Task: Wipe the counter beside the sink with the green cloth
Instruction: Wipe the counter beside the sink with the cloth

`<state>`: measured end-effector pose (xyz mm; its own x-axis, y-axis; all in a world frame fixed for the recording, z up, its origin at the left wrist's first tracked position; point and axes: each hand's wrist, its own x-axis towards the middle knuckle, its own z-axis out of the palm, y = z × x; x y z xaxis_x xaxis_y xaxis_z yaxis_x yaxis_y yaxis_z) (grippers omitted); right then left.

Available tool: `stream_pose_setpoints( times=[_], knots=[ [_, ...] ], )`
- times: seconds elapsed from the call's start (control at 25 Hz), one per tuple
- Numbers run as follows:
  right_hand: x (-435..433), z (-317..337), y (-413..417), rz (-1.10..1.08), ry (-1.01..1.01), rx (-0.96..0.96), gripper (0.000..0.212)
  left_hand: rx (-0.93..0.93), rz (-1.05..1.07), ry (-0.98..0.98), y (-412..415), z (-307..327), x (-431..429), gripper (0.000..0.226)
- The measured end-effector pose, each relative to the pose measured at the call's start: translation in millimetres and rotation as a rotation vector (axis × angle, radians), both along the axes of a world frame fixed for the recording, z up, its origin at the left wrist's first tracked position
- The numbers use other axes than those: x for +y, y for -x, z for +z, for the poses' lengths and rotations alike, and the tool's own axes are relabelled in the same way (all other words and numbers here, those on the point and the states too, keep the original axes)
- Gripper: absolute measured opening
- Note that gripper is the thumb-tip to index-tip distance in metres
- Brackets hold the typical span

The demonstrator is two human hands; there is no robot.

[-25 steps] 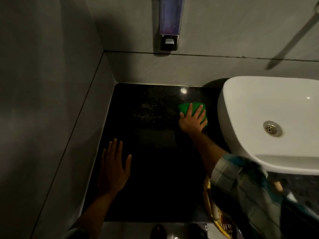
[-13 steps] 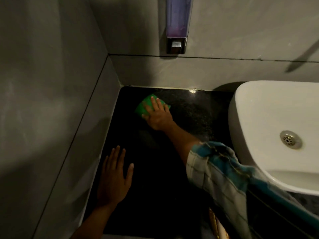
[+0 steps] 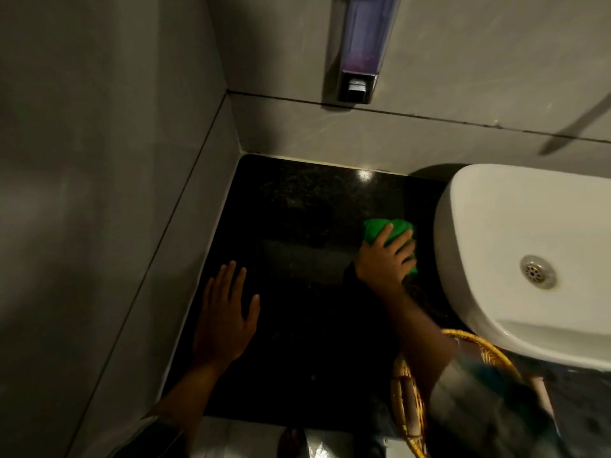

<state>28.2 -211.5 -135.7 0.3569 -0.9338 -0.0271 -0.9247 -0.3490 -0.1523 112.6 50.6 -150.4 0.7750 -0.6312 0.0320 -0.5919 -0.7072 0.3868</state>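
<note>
The black speckled counter fills the corner between two grey tiled walls and the white sink on its right. A bunched green cloth lies on the counter close against the sink's left side. My right hand presses down on the cloth, fingers spread over it, so most of the cloth is covered. My left hand rests flat on the counter near the left wall, fingers apart and holding nothing.
A soap dispenser hangs on the back wall above the counter. A wicker basket rim shows at the lower right under my right forearm. The sink drain is visible in the basin. Walls close the counter at left and back.
My right hand has swept the green cloth from the back left part of the counter to the right, up against the sink. My left hand stays flat in place.
</note>
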Motion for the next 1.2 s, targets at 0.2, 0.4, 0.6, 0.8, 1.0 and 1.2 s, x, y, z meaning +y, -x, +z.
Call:
stream_pose_setpoints(
  times=[0.2,0.4,0.6,0.8,1.0,1.2],
  knots=[
    [142.0,5.7,34.2,0.450,-0.183,0.078,0.073,-0.011,0.037,-0.011,-8.5,-11.7,3.9,0.065],
    [185.0,29.1,115.7,0.505,-0.413,0.156,0.078,0.119,0.067,0.000,10.4,23.7,-2.9,0.051],
    [124.8,63.4,98.8,0.540,-0.341,0.242,0.069,0.249,0.062,-0.142,78.7,41.1,1.3,0.040],
    [103.3,76.6,95.2,0.694,-0.338,0.383,0.069,0.562,0.130,0.036,109.3,43.2,-2.9,0.041],
    [96.7,88.7,115.1,0.669,-0.624,-0.232,0.033,0.734,0.328,0.591,118.7,76.6,-2.7,0.029],
    [40.1,134.7,148.4,0.332,-0.726,-0.999,0.048,0.744,0.305,0.868,139.5,151.9,-78.5,0.018]
  ],
)
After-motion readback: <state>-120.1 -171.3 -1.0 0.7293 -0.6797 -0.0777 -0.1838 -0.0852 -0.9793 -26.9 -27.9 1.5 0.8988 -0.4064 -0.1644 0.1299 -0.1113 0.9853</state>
